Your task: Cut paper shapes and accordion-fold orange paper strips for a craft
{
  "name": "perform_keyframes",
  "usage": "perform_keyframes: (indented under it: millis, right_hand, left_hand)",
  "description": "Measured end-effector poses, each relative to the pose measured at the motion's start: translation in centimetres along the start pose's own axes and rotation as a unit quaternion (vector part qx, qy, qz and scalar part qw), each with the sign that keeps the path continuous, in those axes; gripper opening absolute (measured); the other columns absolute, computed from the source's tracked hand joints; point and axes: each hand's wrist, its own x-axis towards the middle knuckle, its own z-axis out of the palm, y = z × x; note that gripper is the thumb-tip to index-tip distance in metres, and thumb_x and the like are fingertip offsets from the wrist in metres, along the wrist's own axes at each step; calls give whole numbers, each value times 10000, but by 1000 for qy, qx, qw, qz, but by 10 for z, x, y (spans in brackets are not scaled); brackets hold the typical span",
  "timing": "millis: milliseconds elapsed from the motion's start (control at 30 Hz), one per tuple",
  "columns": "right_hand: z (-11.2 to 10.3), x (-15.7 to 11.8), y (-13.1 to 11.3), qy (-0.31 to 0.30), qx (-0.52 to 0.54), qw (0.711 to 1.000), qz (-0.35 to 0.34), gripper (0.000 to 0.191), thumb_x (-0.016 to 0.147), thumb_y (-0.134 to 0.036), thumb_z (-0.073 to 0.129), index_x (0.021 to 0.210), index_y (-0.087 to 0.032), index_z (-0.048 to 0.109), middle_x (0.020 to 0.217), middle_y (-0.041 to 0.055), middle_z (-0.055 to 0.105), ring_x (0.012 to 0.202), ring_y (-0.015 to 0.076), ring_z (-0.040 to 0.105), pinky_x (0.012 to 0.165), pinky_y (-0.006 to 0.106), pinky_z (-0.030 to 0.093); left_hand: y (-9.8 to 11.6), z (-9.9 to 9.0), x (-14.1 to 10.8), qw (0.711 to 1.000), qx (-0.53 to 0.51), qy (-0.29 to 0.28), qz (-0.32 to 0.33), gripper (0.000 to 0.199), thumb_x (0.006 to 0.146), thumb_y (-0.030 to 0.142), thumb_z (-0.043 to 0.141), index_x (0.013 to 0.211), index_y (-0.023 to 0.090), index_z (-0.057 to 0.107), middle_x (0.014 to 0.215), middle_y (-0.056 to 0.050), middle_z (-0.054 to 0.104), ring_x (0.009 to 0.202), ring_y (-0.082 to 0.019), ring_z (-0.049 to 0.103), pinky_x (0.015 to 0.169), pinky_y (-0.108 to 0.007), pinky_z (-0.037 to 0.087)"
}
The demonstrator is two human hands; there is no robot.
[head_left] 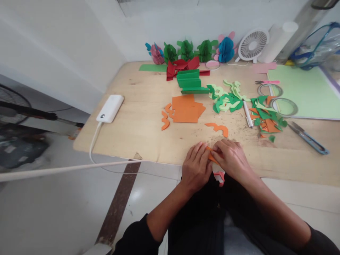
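At the table's front edge, my left hand (197, 165) and my right hand (231, 158) meet over a piece of orange paper (212, 156). The fingers of my left hand lie together on its left part, pressing it to the table. My right hand pinches its right side; both hands cover most of it. Just beyond them lies a wavy orange cutout (218, 129). Farther back is a stack of orange paper (185, 110), with more wavy orange strips (165, 120) at its left.
Folded green paper (189, 79), green cutouts (228, 101), a white pen (248, 114), paper scraps (268, 118), tape rolls (285, 107) and blue snips (309, 139) lie around. A power bank (111, 108) is left; a fan (253, 45) and paper figures (186, 50) stand behind.
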Motion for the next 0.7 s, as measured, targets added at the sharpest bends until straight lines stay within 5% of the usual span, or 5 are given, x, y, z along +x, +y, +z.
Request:
perform_keyframes:
  millis: [267,400,533,633,700]
  right_hand:
    - [-4,0,-1,-4,65,998,11,191,885,-269,493,707,-205,511,668,3,610,656,156,539,690,307,326]
    - [-12,-2,-1,-20,193,977,85,206,862,-306,519,681,-207,512,583,-29,537,547,118,461,579,268,337]
    - [-15,-6,-2,-38,338,926,163,216,834,-384,557,710,-210,524,592,-34,507,525,109,433,500,247,332]
    - [-14,-10,-3,-55,423,888,173,230,828,-424,575,754,-207,549,638,-26,514,566,111,450,516,242,362]
    - [-15,-13,-4,-60,461,868,174,243,833,-441,575,770,-207,552,657,-21,519,591,114,462,533,241,381]
  left_hand:
    - [1,-7,0,998,-56,29,-9,334,865,187,520,1193,126,527,1331,-178,557,1339,-290,423,1056,-499,417]
    - [9,-19,-2,965,-196,97,-147,304,893,200,520,1197,187,521,1364,-141,525,1312,-256,455,1060,-490,414]
    - [19,-31,7,818,-411,137,-378,372,865,321,605,1215,211,541,1275,-120,596,1197,-239,563,1034,-425,443]
    - [25,-38,21,673,-576,115,-449,435,801,361,686,1194,203,587,1149,-105,673,1107,-239,618,980,-398,478]
    - [27,-41,30,611,-636,92,-462,403,775,367,714,1127,184,645,1091,-98,698,1045,-234,642,949,-389,492]
